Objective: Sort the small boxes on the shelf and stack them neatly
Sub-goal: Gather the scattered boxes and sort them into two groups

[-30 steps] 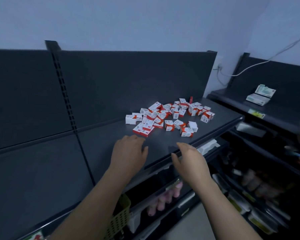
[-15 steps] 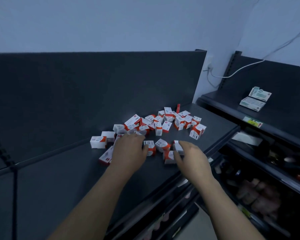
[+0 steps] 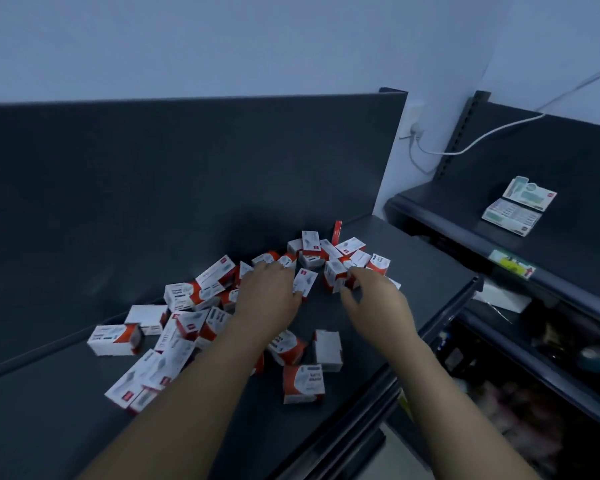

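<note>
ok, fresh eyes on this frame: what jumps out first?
A jumble of small red-and-white boxes lies scattered and unstacked across the dark shelf, from near left to back right. Both bare hands are in it: the left hand over the middle of the pile, the right hand at boxes further right. Two pale green-and-white packs lie apart on the neighbouring shelf to the right.

Head-worn wide-angle view, angled forward and down.
The camera sits close above a dark shelf (image 3: 430,271), facing its back panel (image 3: 187,168) and the pale wall behind. The person's forearms (image 3: 187,393) enter from the bottom edge, and a neighbouring shelf unit (image 3: 568,244) fills the right margin.
</note>
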